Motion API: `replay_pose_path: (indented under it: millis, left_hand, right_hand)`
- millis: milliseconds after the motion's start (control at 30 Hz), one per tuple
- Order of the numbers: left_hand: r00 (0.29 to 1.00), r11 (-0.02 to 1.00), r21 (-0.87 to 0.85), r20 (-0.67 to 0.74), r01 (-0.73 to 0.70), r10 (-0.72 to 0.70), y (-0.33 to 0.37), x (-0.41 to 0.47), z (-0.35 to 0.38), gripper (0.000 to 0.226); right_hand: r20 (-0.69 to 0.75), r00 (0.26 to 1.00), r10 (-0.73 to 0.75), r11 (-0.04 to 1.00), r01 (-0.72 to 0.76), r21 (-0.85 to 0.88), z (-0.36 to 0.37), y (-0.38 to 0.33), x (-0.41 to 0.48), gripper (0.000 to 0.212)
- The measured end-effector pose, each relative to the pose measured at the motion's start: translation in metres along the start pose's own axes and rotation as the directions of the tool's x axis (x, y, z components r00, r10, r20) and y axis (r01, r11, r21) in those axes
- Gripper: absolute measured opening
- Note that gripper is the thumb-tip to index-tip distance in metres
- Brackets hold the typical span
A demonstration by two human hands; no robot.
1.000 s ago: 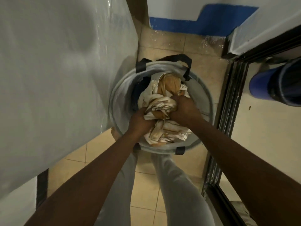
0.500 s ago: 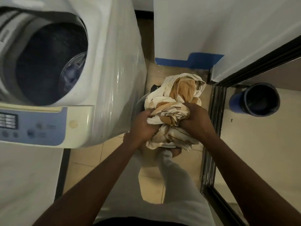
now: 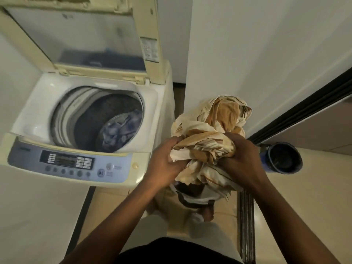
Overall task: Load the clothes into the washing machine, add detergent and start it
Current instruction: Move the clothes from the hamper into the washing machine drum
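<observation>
Bundled clothes [image 3: 209, 134] gripped between left hand [image 3: 163, 164], right hand [image 3: 242, 159]

Left hand [image 3: 163, 164], right hand [image 3: 245, 159], both curled

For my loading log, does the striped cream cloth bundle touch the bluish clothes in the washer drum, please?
Apart. Head view: left hand and right hand hold the striped cream cloth bundle beside the white washer; bluish clothes lie inside.

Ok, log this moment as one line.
stage: loading | left hand: grips bundle | right hand: grips bundle | washer: lid up | bundle: right of washer, not in it
</observation>
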State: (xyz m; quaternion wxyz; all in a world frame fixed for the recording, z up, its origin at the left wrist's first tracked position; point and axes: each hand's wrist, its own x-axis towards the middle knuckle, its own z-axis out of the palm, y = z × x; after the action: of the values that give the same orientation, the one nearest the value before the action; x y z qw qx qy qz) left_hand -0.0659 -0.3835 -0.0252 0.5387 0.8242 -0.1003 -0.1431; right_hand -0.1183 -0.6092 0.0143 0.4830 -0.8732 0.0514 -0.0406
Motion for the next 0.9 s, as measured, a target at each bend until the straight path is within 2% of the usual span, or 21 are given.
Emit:
replay_pose_path:
  millis: [67, 233, 400, 500, 667, 900]
  left_hand:
    - [0.996, 0.996, 0.017, -0.032, -0.082, 0.083, 0.02, 0.0, -0.021, 0.056]
    - [0.968, 0.972, -0.021, -0.1, -0.234, 0.231, 0.058, 0.006, -0.072, 0.051]
    - [0.904, 0.921, -0.031, -0.207, -0.389, 0.375, 0.102, -0.001, -0.127, 0.046]
    - [0.876, 0.908, 0.01, -0.258, -0.418, 0.406, 0.117, -0.005, -0.156, 0.053]
    - [0.799, 0.866, 0.089, -0.351, -0.492, 0.489, 0.137, -0.014, -0.217, 0.053]
    - [0.73, 0.86, 0.211, -0.458, -0.465, 0.507, 0.131, -0.025, -0.293, 0.057]
  right_hand:
    - [-0.044, 0.997, -0.057, 0.998, 0.058, 0.011, -0.005, -0.026, 0.004, 0.037]
    - [-0.107, 0.98, -0.17, 0.984, 0.175, 0.042, -0.013, -0.087, 0.024, 0.047]
    - [-0.134, 0.944, -0.301, 0.95, 0.309, 0.043, -0.018, -0.148, 0.043, 0.04]
    - [-0.129, 0.939, -0.319, 0.939, 0.332, 0.091, -0.015, -0.183, 0.054, 0.04]
    - [-0.118, 0.907, -0.404, 0.897, 0.418, 0.143, 0.005, -0.241, 0.075, 0.047]
    - [-0.113, 0.859, -0.499, 0.819, 0.51, 0.264, 0.068, -0.291, 0.11, 0.045]
